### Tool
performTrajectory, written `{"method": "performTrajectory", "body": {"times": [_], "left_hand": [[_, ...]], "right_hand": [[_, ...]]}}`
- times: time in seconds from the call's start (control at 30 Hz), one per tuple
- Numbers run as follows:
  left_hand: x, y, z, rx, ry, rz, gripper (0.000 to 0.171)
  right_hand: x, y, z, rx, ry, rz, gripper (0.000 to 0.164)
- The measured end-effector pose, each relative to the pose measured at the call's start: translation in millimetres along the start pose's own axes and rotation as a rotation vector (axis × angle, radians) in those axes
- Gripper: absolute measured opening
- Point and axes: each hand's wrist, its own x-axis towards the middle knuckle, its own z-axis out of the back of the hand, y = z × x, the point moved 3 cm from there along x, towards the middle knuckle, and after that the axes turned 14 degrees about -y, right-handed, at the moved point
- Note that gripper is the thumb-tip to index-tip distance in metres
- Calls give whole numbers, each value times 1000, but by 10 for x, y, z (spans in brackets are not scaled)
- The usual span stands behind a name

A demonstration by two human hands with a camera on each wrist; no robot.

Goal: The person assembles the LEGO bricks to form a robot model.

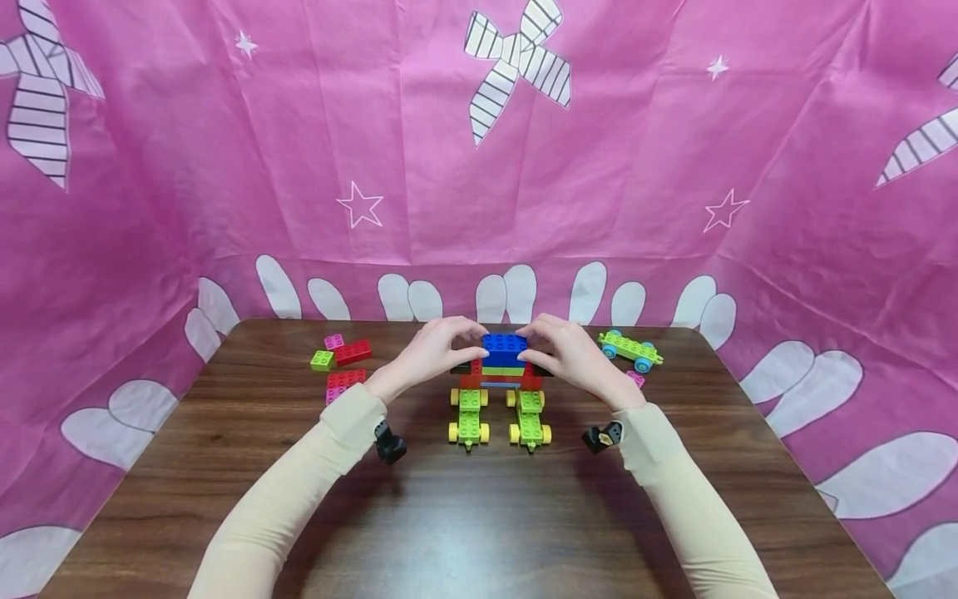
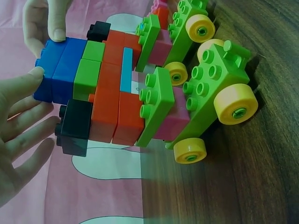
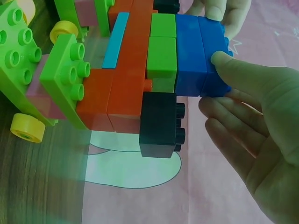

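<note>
My left hand [image 1: 441, 343] and right hand [image 1: 566, 353] pinch opposite ends of the upper blue brick [image 1: 505, 342], thumbs on its near face, fingers behind. It sits on a second blue brick [image 2: 69, 70], the topmost layers of a toy-brick build. Below come light green bricks [image 3: 161, 58], then red bricks [image 2: 106, 98] with a thin light-blue piece [image 2: 126, 70] across them. A black brick [image 3: 158, 123] sticks out on each side, just under the hands. At the bottom, two light green wheeled bases [image 1: 469, 424] with yellow wheels [image 2: 236, 103] stand on the table, pink bricks [image 2: 174, 114] above them.
On the left of the wooden table [image 1: 479, 524] lie loose red bricks [image 1: 353, 353], a light green brick [image 1: 322, 360] and a pink one [image 1: 333, 341]. Back right stands another green wheeled base [image 1: 630, 348] with blue wheels, a pink brick [image 1: 636, 378] near it. Pink cloth [image 1: 449, 200] hangs behind.
</note>
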Motion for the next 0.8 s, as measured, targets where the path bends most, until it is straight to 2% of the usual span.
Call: {"method": "performTrajectory", "body": {"times": [0.23,0.47,0.8], "left_hand": [[10,-2,-8,-25,24,12,34],[0,11,-13,-65,37,17,36],[-30,50,-37,-72,-3,-9,34]], "right_hand": [[27,-13,9,-16,22,-28,28],[47,-5,25,30,51,-98,29],[29,-23,12,52,55,-124,29]]}}
